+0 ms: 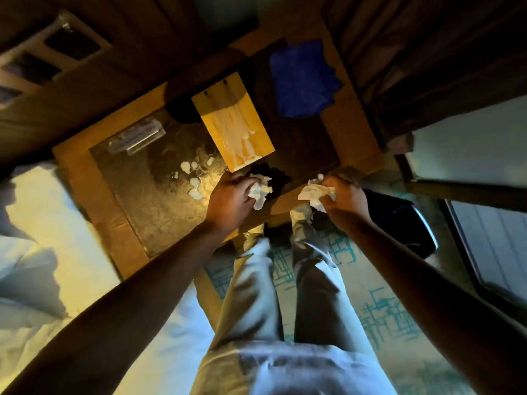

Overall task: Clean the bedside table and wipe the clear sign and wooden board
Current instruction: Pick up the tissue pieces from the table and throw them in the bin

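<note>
The bedside table (85,178) has a wooden frame and a dark glossy top with white spilled blobs (194,182) near its middle. A wooden board (232,122) lies on the top, streaked with white liquid. The clear sign (137,136) lies flat at the table's far left. My left hand (228,199) is at the near edge below the board, shut on a crumpled white tissue (259,192). My right hand (343,195) is beside it at the table's near edge, shut on another crumpled white tissue (313,195).
A blue cloth (303,78) lies on the far right part of the table. A dark bin (399,220) stands on the patterned floor to the right. A bed with white sheets (34,252) is on the left. Curtains (427,52) hang behind the table.
</note>
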A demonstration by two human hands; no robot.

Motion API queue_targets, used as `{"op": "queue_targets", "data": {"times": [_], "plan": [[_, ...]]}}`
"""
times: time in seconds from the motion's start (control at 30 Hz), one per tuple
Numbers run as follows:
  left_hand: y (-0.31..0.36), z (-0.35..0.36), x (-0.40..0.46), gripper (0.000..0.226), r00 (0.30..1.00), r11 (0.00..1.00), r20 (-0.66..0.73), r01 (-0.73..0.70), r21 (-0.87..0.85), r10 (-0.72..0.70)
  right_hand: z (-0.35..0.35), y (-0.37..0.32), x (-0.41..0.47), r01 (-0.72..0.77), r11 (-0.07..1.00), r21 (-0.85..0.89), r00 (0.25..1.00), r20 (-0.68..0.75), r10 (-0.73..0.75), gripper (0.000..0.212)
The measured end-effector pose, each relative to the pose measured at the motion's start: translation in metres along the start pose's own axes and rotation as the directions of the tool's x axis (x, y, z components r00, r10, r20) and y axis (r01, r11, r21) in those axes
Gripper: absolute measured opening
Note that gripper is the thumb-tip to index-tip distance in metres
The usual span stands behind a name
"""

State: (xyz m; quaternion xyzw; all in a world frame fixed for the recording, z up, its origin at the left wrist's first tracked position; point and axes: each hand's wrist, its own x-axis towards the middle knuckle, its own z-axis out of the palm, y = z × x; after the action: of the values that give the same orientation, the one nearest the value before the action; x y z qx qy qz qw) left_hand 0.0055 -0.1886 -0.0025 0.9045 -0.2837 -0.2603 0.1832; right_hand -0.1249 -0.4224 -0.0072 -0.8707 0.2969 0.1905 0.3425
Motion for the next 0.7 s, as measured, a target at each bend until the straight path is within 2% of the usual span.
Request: {"op": "queue_targets", "data": {"times": [0.07,0.13,0.27,0.4,0.5,0.57,0.7], "plan": [[0.007,-0.003,0.011,0.047,0.999,1.000,0.038,-0.002,0.029,0.001,0.001,0.008,-0.008,-0.060,0.995,0.078,0.998,-0.030,0.062,0.035],[0.016,-0.006,0.021,0.056,0.998,0.999,0.060,-0.016,0.051,0.013,0.001,0.014,-0.018,-0.087,0.984,0.157,0.987,-0.118,0.106,0.034],[0.043,-0.005,0.040,0.068,0.982,0.988,0.148,-0.128,0.081,0.115,0.008,0.028,-0.043,-0.250,0.940,0.231,0.938,-0.182,0.294,0.034],[0.078,0.010,0.055,0.051,0.922,0.950,0.311,-0.282,0.135,0.230,0.027,0.054,-0.078,-0.381,0.846,0.372,0.829,-0.267,0.491,0.025],[0.105,0.025,0.062,0.040,0.871,0.923,0.383,-0.370,0.103,0.307,0.040,0.079,-0.111,-0.405,0.772,0.490,0.746,-0.312,0.589,0.029],[0.123,0.038,0.067,0.038,0.826,0.903,0.440,-0.423,0.072,0.352,0.047,0.096,-0.133,-0.392,0.714,0.580,0.695,-0.322,0.643,0.032],[0.166,0.071,0.069,0.041,0.766,0.868,0.483,-0.496,0.022,0.425,0.060,0.135,-0.165,-0.410,0.581,0.703,0.558,-0.311,0.769,0.022]]}}
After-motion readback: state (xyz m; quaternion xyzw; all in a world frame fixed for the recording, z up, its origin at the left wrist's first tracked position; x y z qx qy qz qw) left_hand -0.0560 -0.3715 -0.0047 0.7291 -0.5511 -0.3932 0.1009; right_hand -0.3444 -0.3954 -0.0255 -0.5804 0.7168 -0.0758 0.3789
